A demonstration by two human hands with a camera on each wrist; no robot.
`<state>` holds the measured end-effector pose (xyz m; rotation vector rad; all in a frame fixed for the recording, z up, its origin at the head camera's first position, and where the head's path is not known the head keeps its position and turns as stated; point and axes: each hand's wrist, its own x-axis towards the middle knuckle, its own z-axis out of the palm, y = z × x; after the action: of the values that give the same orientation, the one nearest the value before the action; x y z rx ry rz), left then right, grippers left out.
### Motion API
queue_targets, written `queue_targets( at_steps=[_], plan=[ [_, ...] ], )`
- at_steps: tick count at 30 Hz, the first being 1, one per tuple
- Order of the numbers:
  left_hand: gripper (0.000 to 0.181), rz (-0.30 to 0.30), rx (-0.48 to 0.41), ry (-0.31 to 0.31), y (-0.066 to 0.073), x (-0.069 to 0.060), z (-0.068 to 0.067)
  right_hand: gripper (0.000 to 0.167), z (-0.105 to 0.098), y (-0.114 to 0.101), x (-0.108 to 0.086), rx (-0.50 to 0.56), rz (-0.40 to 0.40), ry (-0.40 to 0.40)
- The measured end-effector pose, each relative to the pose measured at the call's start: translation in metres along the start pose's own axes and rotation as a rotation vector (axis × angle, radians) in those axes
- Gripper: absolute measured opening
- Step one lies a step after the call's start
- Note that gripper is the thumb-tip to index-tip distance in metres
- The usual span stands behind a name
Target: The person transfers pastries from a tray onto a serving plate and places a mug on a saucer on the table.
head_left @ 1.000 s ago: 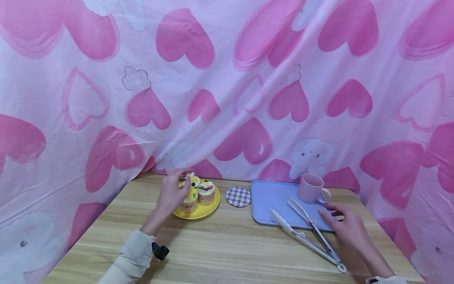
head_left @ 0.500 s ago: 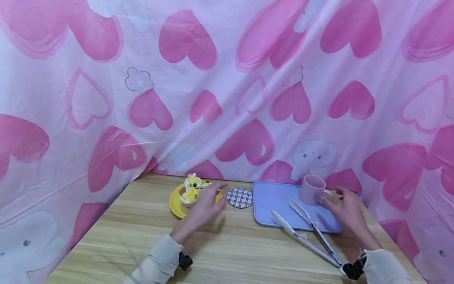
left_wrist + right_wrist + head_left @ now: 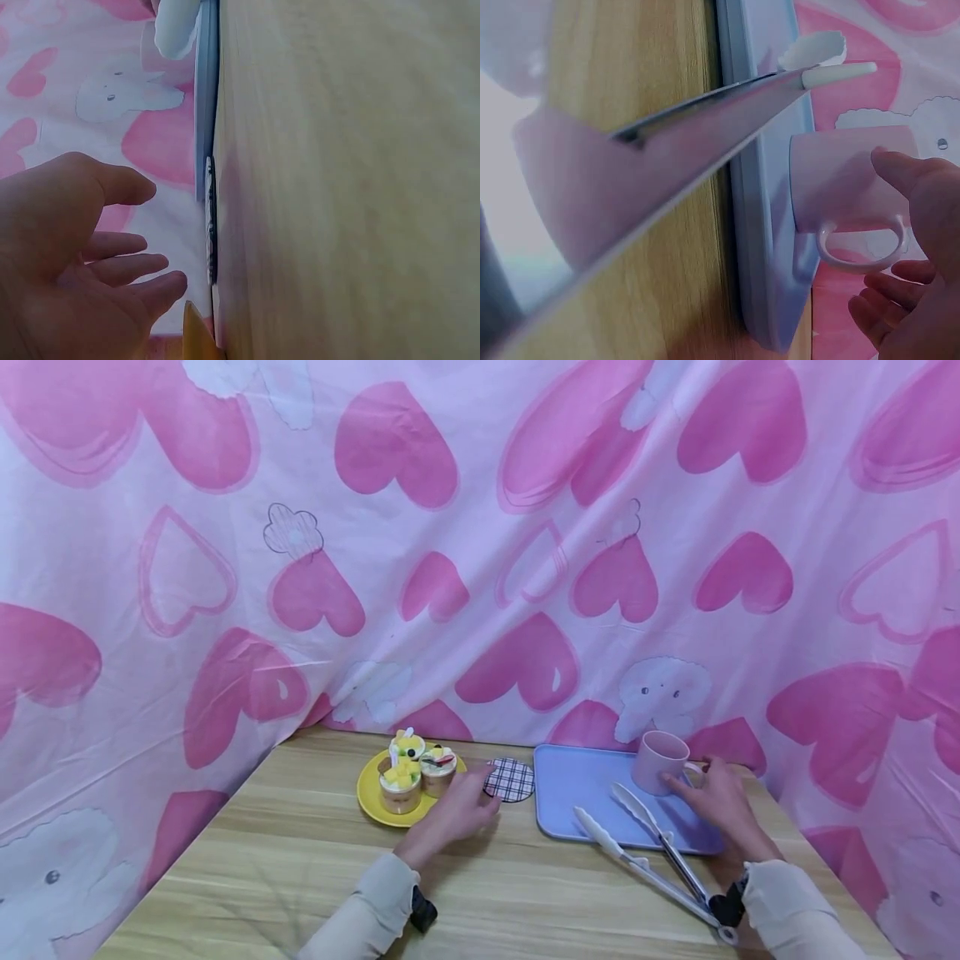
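My left hand [image 3: 461,806] hovers just in front of a round plaid coaster [image 3: 513,779]. Its fingers are loosely bent and apart from the coaster in the left wrist view. On the blue tray [image 3: 570,785] stands a pink mug [image 3: 660,764], upright, its handle [image 3: 862,266] toward my right hand [image 3: 720,797]. In the right wrist view the right thumb [image 3: 892,166] overlaps the mug's side, while the other fingers sit beyond the handle, not closed round it. Whether the thumb touches the mug, I cannot tell.
Left of the coaster is a yellow plate [image 3: 369,802] bearing dessert cups [image 3: 401,789] topped with fruit. Metal tongs [image 3: 682,864] with white tips lie spread across the tray's front edge. A pink heart-patterned cloth [image 3: 517,660] hangs behind the wooden table [image 3: 510,893].
My left hand has moved right, from over the dessert cups to beside the coaster. My right hand has risen and moved forward from the tray's front right edge to the mug's handle.
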<state>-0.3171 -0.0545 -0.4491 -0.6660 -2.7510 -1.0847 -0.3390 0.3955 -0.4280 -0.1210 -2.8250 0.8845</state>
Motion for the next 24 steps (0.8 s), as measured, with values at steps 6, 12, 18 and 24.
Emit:
queue_targets(
  at_steps=[6, 12, 18, 24],
  plan=[
    [0.060, -0.044, -0.007, -0.030, -0.0013, 0.0051, 0.0047, 0.112, 0.0046, -0.0004, 0.0077, -0.013, 0.046, -0.059],
    [0.046, -0.076, 0.073, -0.094, -0.0003, 0.0091, 0.0081, 0.108, 0.0053, -0.0008, 0.0090, 0.005, 0.072, -0.067],
    [0.054, -0.113, 0.069, -0.125, -0.0001, 0.0087, 0.0094, 0.099, 0.0040, 0.0024, 0.0085, 0.072, 0.094, -0.052],
    [0.052, -0.100, 0.073, -0.160, -0.0001, 0.0064, 0.0108, 0.084, 0.0049, 0.0048, 0.0074, 0.161, 0.111, -0.054]
  ],
)
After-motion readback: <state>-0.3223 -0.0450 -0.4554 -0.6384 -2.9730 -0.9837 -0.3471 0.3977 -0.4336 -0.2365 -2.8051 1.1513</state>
